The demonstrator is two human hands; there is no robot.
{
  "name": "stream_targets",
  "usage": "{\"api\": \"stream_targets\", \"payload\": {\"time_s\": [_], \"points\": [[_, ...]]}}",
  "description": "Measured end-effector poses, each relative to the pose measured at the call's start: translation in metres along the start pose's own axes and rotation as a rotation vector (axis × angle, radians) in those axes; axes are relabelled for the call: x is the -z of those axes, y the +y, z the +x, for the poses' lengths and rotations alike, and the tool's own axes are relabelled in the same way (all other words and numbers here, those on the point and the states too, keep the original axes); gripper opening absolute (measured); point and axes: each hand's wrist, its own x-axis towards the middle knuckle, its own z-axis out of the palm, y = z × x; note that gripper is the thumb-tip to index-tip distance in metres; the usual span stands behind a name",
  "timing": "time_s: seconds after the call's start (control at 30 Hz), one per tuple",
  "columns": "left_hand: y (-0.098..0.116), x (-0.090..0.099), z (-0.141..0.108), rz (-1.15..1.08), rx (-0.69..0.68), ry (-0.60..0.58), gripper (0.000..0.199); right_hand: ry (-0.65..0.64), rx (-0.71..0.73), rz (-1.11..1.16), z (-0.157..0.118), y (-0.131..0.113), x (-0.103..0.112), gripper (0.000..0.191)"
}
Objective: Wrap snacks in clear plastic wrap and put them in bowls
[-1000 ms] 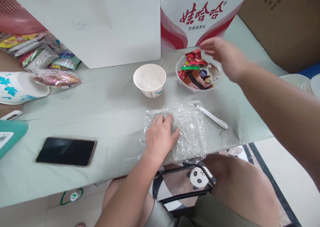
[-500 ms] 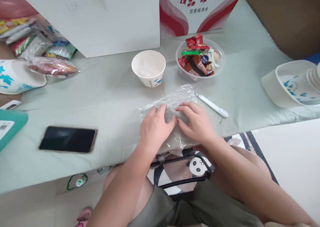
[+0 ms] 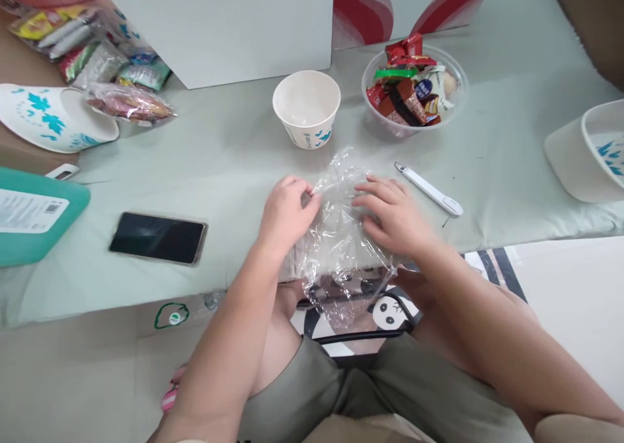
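Observation:
A crumpled clear plastic bag (image 3: 341, 228) lies at the table's front edge, its lower part hanging over. My left hand (image 3: 288, 212) is at the bag's left side, fingers curled and thumb bent in, pinching its edge. Over the bag's right side, my right hand (image 3: 394, 214) has its fingers stretched out and apart, lightly touching the film. To the right of that hand rests a white utility knife (image 3: 431, 189). Beyond the bag stands a white paper bowl (image 3: 307, 108) with blue print.
A clear tub (image 3: 453, 115) of wrapped snacks stands behind the knife. Leftward are a phone (image 3: 158, 237), a green container (image 3: 39, 219), a tipped paper cup (image 3: 53, 121) and snack bags (image 3: 104, 66). White cartons (image 3: 244, 34) line the back; a white bin (image 3: 575, 154) is at right.
My hands have moved apart, the left one leftward and the right one rightward. The bag is spread differently and now droops over the table edge. The view has shifted downward.

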Motion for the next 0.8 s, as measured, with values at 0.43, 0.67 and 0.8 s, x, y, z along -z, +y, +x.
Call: {"api": "stream_targets", "payload": {"time_s": [0.43,0.67,0.8], "points": [[-0.008,0.016,-0.001,-0.970,0.131,0.291,0.041,0.315,-0.691,0.616,-0.002,-0.008,0.006,0.073],[-0.016,0.018,-0.006,-0.930,0.099,0.286,0.048,0.086,-0.706,0.529,0.008,-0.023,0.008,0.055],[-0.028,0.020,-0.004,-0.787,0.068,0.379,0.041,0.281,-0.718,0.541,0.012,-0.015,0.009,0.018]]}}
